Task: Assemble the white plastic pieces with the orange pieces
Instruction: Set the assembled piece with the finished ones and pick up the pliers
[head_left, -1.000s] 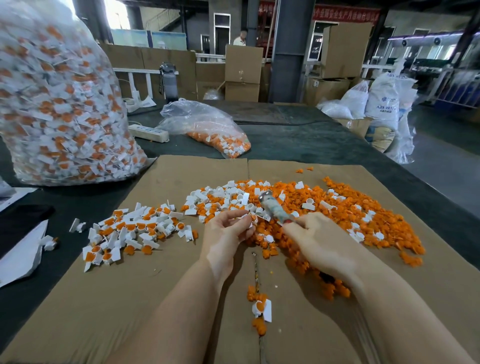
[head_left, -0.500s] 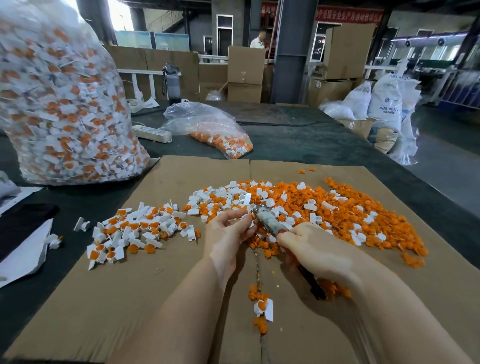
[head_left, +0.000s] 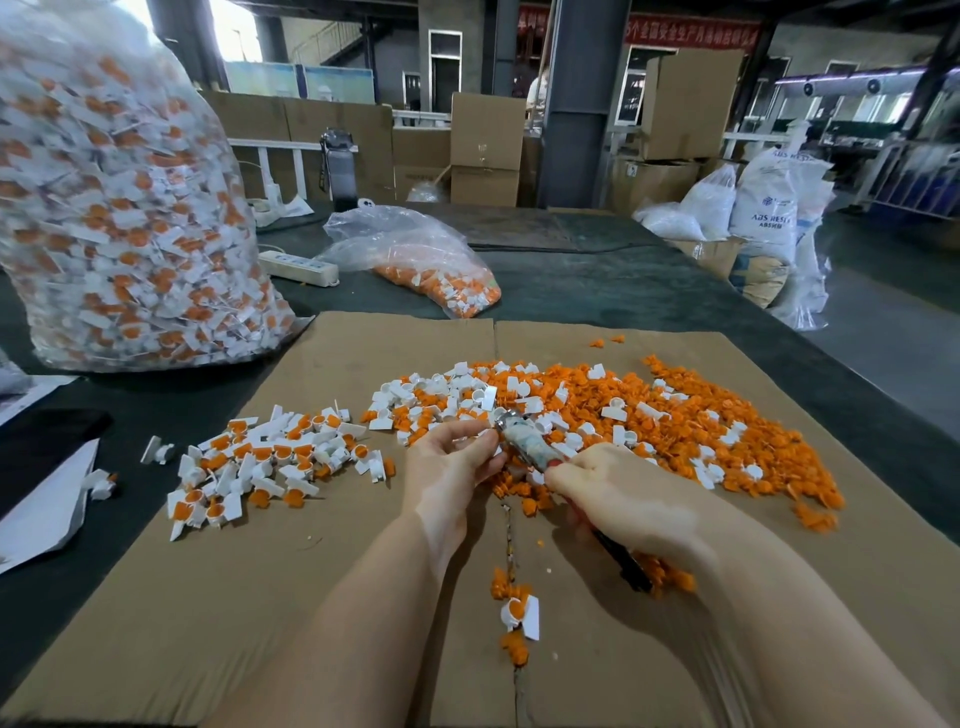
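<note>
On the brown cardboard sheet (head_left: 291, 597) lies a wide heap of loose orange pieces (head_left: 691, 431) mixed with white plastic pieces (head_left: 447, 389). Left of it sits a pile of joined white-and-orange parts (head_left: 270, 462). My left hand (head_left: 447, 473) pinches a small white piece at the heap's near edge. My right hand (head_left: 623, 499) grips a taped rod-like tool (head_left: 524, 441), whose metal tip meets the piece at my left fingertips. The tool's dark end sticks out below my right palm. One joined part (head_left: 519, 613) lies nearer me among orange bits.
A big clear bag of joined parts (head_left: 119, 208) stands at the left. A smaller bag of pieces (head_left: 421, 260) and a white power strip (head_left: 298, 267) lie behind the cardboard. White paper (head_left: 41, 509) lies at far left. Boxes and sacks stand beyond the dark table.
My right hand has drawn slightly toward me and left with the tool, bringing its tip against the piece in my left fingers. My left hand has stayed almost still.
</note>
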